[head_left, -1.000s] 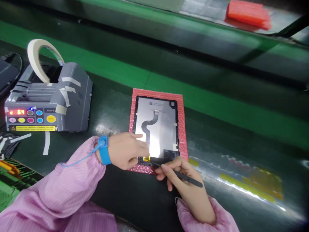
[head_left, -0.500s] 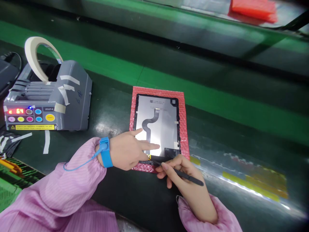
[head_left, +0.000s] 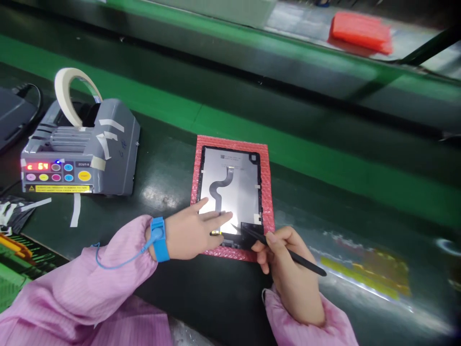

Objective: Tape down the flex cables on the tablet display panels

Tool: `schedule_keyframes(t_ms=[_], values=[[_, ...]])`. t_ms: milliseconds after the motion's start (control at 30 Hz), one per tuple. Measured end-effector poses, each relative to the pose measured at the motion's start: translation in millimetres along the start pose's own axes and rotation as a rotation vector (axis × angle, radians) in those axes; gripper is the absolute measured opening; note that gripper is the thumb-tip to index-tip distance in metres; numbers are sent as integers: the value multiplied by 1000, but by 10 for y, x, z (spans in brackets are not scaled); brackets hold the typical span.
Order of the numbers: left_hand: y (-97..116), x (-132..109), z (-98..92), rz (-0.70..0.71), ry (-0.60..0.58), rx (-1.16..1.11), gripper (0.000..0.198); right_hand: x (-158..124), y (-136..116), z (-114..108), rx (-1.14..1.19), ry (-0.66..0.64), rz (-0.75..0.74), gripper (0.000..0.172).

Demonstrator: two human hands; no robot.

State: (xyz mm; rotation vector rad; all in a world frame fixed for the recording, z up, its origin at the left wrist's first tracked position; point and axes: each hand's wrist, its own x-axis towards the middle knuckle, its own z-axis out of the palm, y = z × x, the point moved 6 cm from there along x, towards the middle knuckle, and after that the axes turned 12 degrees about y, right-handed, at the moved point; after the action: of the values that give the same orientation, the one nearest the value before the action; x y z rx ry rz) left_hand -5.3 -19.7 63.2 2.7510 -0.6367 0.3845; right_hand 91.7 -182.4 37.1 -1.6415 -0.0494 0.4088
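A tablet panel lies back up on a red bubble-wrap sheet, with a grey flex cable curving down its silver back. My left hand, with a blue wrist strap, rests flat on the panel's near left corner, fingers spread. My right hand holds a thin black tool like a pen. Its tip touches the panel's lower edge beside a black patch.
A grey tape dispenser with a roll of tape and a red display stands at the left. Cut tape strips lie before it. A green conveyor edge runs behind. A red stack sits far right.
My left hand flattened and spread its fingers on the panel. My right hand swung the tool so its tip points up onto the lower edge. The view shifted slightly.
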Motion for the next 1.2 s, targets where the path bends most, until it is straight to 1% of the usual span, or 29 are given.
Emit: schedule_keyframes(t_ms=[67,100,133,200,233,300,333,400,433,467,500,567,667,700,733,767,800,833,900,967,1000,1033,1100,1133,1200], values=[[52,-75,-15,-59,51,-8,26,16,22,19,8,-4,13,37],[65,-138,-43,-101,74,-55,30,24,30,27,15,-3,17,37],[65,-222,-87,-155,99,-139,36,30,36,33,21,-1,19,38],[22,-452,-229,-295,189,-419,46,36,35,37,29,4,15,40],[-24,-597,-316,-384,260,-597,47,34,31,37,26,5,10,40],[-135,-931,-481,-574,448,-950,39,23,25,34,3,8,6,39],[-183,-1104,-544,-658,547,-1105,43,16,23,34,-13,7,6,39],[-243,-1415,-614,-800,718,-1344,70,5,28,31,-56,10,6,40],[-260,-1541,-622,-864,783,-1421,81,4,36,28,-79,15,8,40],[-275,-1647,-617,-928,835,-1467,86,7,47,23,-93,23,11,40],[-292,-1735,-602,-999,881,-1483,84,12,62,17,-98,34,16,39],[-337,-1870,-580,-1136,996,-1436,72,26,98,5,-90,55,31,37],[-381,-1988,-613,-1270,1223,-1248,50,32,131,17,-80,54,42,35],[-372,-1998,-637,-1293,1282,-1163,47,25,126,28,-82,52,38,35],[-348,-1979,-663,-1297,1308,-1075,47,13,109,40,-75,56,29,35],[-311,-1921,-684,-1278,1290,-996,48,-4,75,52,-55,66,10,33],[-261,-1818,-687,-1235,1226,-947,51,-28,28,70,-32,71,-16,30],[-197,-1673,-665,-1171,1129,-939,53,-57,-35,93,-8,71,-54,28],[-28,-1306,-534,-1022,875,-1049,56,-126,-190,163,1,40,-150,25],[162,-945,-364,-897,654,-1173,55,-195,-335,300,-78,-87,-230,24],[240,-791,-297,-847,581,-1184,53,-225,-386,385,-124,-179,-245,25],[300,-656,-245,-803,526,-1154,49,-251,-423,468,-155,-276,-240,27],[376,-449,-182,-726,441,-1021,39,-284,-463,600,-176,-447,-172,31],[394,-379,-162,-701,403,-959,36,-285,-481,636,-169,-492,-127,33],[404,-295,-122,-695,320,-906,34,-248,-537,657,-155,-512,-67,39]])
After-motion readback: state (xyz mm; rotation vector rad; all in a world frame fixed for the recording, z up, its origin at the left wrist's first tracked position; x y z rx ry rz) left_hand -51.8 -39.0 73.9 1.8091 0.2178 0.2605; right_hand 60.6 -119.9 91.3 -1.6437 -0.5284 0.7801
